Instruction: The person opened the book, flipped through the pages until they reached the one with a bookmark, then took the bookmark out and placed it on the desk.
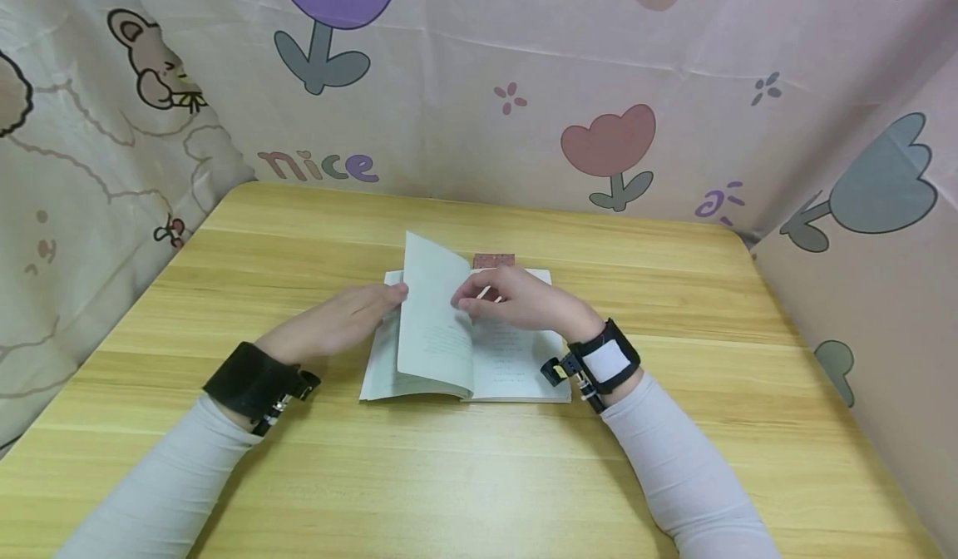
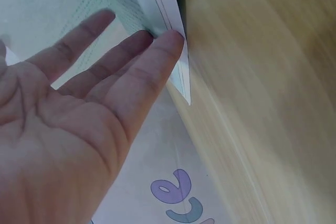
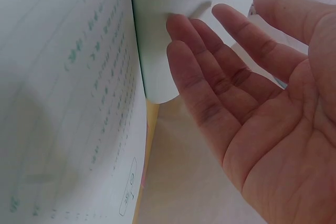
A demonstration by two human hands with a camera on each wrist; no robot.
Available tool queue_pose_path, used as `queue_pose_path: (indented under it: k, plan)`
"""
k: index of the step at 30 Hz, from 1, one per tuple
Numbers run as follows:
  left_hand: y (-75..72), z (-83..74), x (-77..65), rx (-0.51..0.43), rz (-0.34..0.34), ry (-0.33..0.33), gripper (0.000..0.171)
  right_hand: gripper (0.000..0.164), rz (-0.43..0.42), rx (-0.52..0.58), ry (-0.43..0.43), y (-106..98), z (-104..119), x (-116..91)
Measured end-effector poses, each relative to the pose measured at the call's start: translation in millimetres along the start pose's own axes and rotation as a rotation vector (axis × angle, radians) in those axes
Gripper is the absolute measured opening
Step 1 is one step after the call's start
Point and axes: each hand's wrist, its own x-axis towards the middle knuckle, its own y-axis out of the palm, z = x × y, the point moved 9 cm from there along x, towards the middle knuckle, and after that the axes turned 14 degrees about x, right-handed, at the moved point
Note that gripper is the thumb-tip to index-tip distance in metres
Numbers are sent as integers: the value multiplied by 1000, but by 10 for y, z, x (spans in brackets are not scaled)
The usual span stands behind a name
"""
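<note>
An open book [image 1: 516, 368] with printed white pages lies on the table, and one leaf [image 1: 434, 318] stands raised near its middle. My left hand [image 1: 348, 318] is at the book's left side, fingertips at the raised leaf's outer edge. In the left wrist view the fingers [image 2: 152, 72] stretch out nearly straight against the page edges. My right hand [image 1: 520, 297] hovers over the right page, palm toward the leaf, its fingertips right at the leaf's inner part. Loosely bent, spread fingers [image 3: 202, 87] show in the right wrist view, with nothing gripped between them.
A small reddish-brown speckled piece [image 1: 494, 260] sticks out past the book's far edge. The light wooden table [image 1: 299, 476] ends at a printed cloth [image 1: 479, 143] hung behind and at both sides. Each wrist wears a black strap with a small camera.
</note>
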Motion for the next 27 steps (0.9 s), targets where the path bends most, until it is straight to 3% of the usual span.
queue_pose_path:
  k: [6, 12, 27]
  plan:
    - [-13, 48, -1, 51, 13, -46, 75, 23, 16, 1, -11, 40, 30, 8]
    - [-59, 54, 1, 77, -25, -22, 70, 22, 24, -16, -21, 75, 43, 11]
    - [-86, 118, 17, 82, -51, -16, 79, 21, 47, -38, -3, 126, 52, 14]
